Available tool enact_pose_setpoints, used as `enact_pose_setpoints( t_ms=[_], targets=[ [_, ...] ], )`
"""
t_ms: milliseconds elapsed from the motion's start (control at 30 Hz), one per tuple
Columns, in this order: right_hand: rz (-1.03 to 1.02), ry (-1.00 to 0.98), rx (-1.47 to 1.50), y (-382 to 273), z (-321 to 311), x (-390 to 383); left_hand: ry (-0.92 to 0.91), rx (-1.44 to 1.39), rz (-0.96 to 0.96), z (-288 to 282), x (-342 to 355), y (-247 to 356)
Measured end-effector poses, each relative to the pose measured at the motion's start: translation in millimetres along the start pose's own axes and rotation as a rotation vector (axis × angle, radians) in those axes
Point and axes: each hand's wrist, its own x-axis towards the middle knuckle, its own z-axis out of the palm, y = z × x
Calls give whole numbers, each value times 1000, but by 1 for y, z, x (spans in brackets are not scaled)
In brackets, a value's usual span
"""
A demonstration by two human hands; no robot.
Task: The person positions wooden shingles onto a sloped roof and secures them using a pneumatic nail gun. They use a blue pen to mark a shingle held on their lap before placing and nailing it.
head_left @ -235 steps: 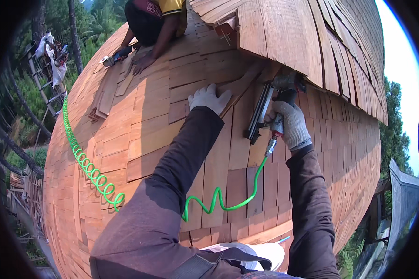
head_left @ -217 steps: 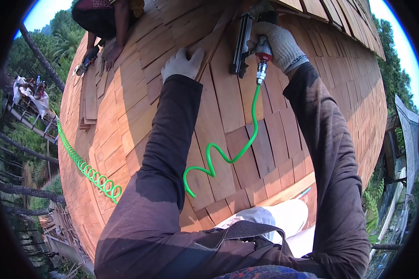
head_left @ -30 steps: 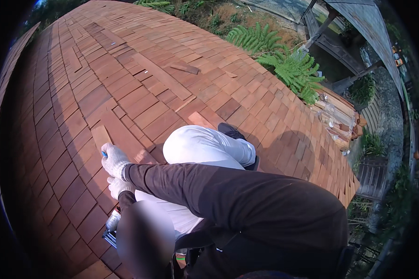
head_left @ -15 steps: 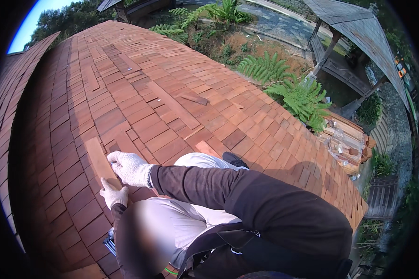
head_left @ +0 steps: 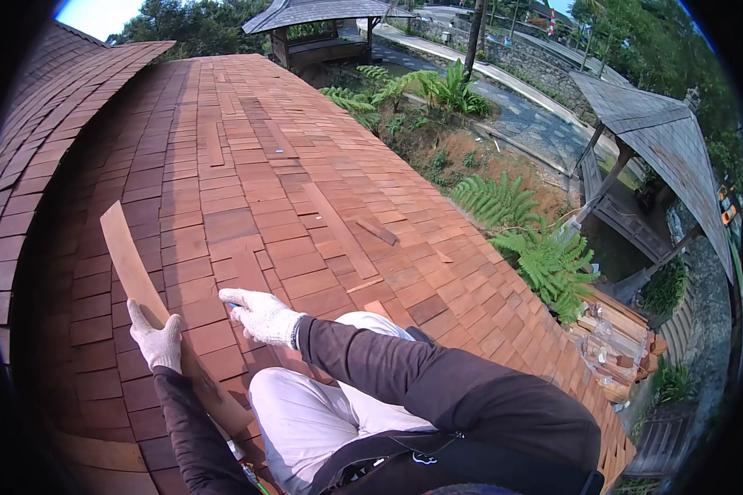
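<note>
My left hand, in a pale knit work glove, grips a long thin wooden shingle near its middle. The shingle is tilted, its far end up over the roof's left side and its near end by my left knee. My right hand, gloved the same way, is apart from the shingle, above the laid shingles. Its fingers are closed round a small blue object, mostly hidden, whose kind I cannot make out.
Loose strips and a dark offcut lie on the sloping roof. Another roof edge rises at left. Beyond the right eave are ferns, a stack of wood and a pavilion. A tool with a green line lies beside my left leg.
The shingle has come up off the roof in my left hand and swung to the left. My right hand has let go of it and now holds a small blue object. The view has tilted up.
</note>
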Motion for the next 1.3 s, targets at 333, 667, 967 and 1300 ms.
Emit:
enact_pose_setpoints(
  t_ms=[333, 667, 967, 1300],
  targets=[
    [51, -92, -112, 8, 1, 7, -186, -699, -150, -57, -71, 13],
    [-47, -251, 198, -17, 29, -6, -528, 390, 237, -166, -127, 48],
    [-17, -58, 522, -28, 92, -9, -304, 622, 619, -226, -145, -5],
    [-115, -242, 433, -113, 180, 28, 237, 841, 520, -326, -137, -46]
  ],
)
